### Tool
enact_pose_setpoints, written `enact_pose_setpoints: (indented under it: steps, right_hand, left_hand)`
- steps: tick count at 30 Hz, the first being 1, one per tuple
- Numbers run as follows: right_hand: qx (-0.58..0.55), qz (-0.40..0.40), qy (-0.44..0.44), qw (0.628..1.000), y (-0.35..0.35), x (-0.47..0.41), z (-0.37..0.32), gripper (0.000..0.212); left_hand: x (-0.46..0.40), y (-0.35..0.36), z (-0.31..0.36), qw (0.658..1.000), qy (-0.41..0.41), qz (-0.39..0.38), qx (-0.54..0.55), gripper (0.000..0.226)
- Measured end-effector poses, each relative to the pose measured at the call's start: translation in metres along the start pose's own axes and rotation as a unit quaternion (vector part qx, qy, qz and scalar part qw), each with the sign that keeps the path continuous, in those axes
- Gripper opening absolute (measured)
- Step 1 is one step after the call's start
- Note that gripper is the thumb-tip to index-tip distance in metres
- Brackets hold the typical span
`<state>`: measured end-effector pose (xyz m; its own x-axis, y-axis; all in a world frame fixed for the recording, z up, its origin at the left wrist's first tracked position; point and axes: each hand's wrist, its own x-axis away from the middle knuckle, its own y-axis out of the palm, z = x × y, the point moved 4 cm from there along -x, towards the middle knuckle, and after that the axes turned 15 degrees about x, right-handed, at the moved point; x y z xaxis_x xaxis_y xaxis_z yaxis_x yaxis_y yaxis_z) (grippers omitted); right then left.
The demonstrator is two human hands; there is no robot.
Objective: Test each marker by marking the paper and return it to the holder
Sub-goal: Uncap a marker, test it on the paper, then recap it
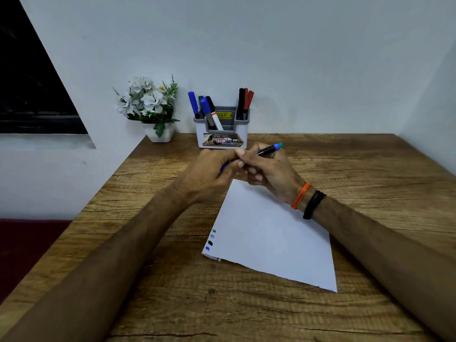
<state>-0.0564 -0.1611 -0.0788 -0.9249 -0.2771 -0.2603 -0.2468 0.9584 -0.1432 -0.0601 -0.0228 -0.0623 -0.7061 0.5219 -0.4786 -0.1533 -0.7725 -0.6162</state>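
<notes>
A white sheet of paper [269, 238] lies on the wooden table [370, 169], with several small blue and green marks near its left corner. Above its far corner my right hand [269, 171] grips a black marker [269, 150] whose teal end points up and right. My left hand [212, 169] meets it at the marker's other end, fingers closed around a blue part, likely the cap [223, 168], mostly hidden. Behind the hands stands a grey-white holder [222, 134] with blue, green and black markers on its left and black and red ones on its right.
A small white pot of white artificial flowers [150, 107] stands left of the holder against the wall. The table's left edge runs diagonally beside a dark red surface [24, 243]. A wall closes the back and the right side.
</notes>
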Motion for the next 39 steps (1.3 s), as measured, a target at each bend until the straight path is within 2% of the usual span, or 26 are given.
enact_pose_setpoints:
  steps: [3,7,9,12,15,18,21,24,26,29,33,39]
  right_hand:
    - [-0.040,0.003,0.017,0.999,0.000,-0.003,0.002,0.036]
    - [-0.047,0.016,0.024,0.998,-0.005,-0.004,0.002,0.032]
    - [-0.001,0.039,0.011,0.999,-0.008,-0.004,0.004,0.026]
    - [0.016,0.068,0.009,0.998,-0.012,-0.003,0.004,0.007]
    - [-0.014,0.042,0.036,0.998,-0.014,-0.002,0.002,0.026]
    - [-0.013,-0.010,0.050,0.999,-0.009,0.003,-0.001,0.036]
    - [-0.001,-0.054,0.052,0.997,0.001,0.008,0.000,0.036]
    - [0.024,-0.068,0.046,0.996,0.008,0.017,0.002,0.023]
    - [0.059,-0.073,0.031,0.995,0.011,0.025,0.001,0.015]
    - [0.087,-0.082,0.028,0.992,0.015,0.035,-0.002,0.016]
    - [0.090,-0.105,0.042,0.990,0.023,0.046,-0.005,0.016]
    - [0.129,-0.107,0.034,0.985,0.032,0.059,-0.005,0.006]
  left_hand:
    - [-0.001,0.000,-0.001,1.000,0.015,0.005,0.005,0.020]
    - [-0.002,-0.003,-0.006,1.000,-0.010,0.012,0.018,0.023]
    - [-0.001,-0.005,-0.010,0.999,-0.029,0.010,0.042,0.023]
    - [0.001,-0.010,-0.020,0.995,-0.092,0.010,0.038,0.037]
    - [0.005,-0.015,-0.032,0.988,-0.151,0.022,0.003,0.033]
    - [0.009,-0.014,-0.040,0.984,-0.169,0.025,-0.042,0.031]
    - [0.011,-0.012,-0.043,0.984,-0.162,0.014,-0.077,0.027]
    - [0.011,-0.012,-0.045,0.982,-0.163,0.008,-0.092,0.023]
    - [0.011,-0.010,-0.045,0.983,-0.156,0.002,-0.092,0.031]
    - [0.012,-0.008,-0.042,0.984,-0.143,-0.003,-0.106,0.059]
    - [0.012,-0.006,-0.041,0.983,-0.137,-0.012,-0.124,0.055]
    - [0.011,-0.004,-0.039,0.984,-0.129,-0.007,-0.120,0.071]
